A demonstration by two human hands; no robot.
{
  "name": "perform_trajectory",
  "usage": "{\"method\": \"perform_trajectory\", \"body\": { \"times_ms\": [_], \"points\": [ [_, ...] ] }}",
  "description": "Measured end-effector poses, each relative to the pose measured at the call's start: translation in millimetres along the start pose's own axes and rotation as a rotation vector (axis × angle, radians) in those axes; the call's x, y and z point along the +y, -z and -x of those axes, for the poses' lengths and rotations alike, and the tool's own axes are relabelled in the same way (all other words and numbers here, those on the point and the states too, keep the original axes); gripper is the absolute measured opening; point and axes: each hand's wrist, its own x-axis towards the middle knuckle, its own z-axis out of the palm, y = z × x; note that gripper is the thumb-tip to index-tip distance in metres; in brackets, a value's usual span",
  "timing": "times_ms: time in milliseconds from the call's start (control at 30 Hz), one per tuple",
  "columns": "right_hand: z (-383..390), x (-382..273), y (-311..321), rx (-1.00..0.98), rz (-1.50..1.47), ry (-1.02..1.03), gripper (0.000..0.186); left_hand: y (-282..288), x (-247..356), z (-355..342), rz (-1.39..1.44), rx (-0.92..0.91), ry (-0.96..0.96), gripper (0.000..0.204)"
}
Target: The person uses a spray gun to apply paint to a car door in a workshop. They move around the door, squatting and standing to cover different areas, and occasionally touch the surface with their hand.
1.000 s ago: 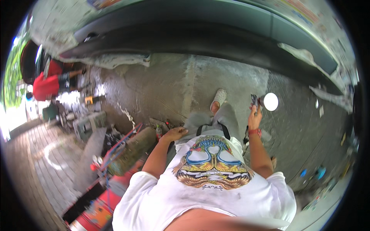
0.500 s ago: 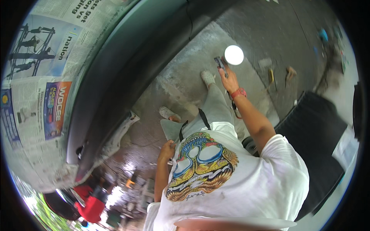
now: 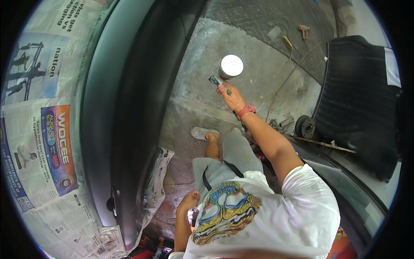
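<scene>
My right hand (image 3: pixel 233 97), with a red watch at the wrist, is wrapped round a spray gun (image 3: pixel 220 83). A cup with a round white lid (image 3: pixel 231 66) sits on top of the gun. That hand is held out ahead of me, apart from the dark car body (image 3: pixel 125 108) on my left. My left hand (image 3: pixel 188 200) hangs low by my waist near the shirt hem, its fingers curled in. Nothing shows in it. Newspaper sheets (image 3: pixel 26 151) cover the part of the car beyond the bare dark panel, which has a door handle (image 3: pixel 113 203).
A thin hose (image 3: pixel 282 80) winds over the concrete floor (image 3: pixel 254 47). Near a mesh mat (image 3: pixel 258 17) lie a yellow-handled tool (image 3: pixel 287 42) and a tan tool (image 3: pixel 303 31). To the right are a black ribbed sheet (image 3: pixel 358 99) and a dark round disc (image 3: pixel 305 127).
My view has turned toward the right and my body has shifted along the car. The spray gun is still in my right hand, now lower and farther left in view. My left hand stays curled.
</scene>
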Motion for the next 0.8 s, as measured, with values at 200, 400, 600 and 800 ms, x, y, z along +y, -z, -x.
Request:
{"method": "perform_trajectory", "body": {
  "times_ms": [200, 400, 600, 800],
  "points": [
    [15, 47, -17, 0.038, -0.107, -0.023, 0.069, -38, -18, 43, 0.138, -0.231, 0.12, 0.011],
    [-8, 105, -29, 0.126, -0.159, 0.05, 0.077, -74, -34, 24, 0.065, -0.278, 0.082, 0.021],
    [-72, 188, -78, 0.11, -0.243, 0.008, 0.072, -23, -1, -80, -0.283, 0.22, 0.027, 0.029],
    [-138, 260, -146, -0.079, -0.259, -0.087, 0.074, 59, 13, -221, -0.687, 0.991, -0.525, 0.051]
  ]
}}
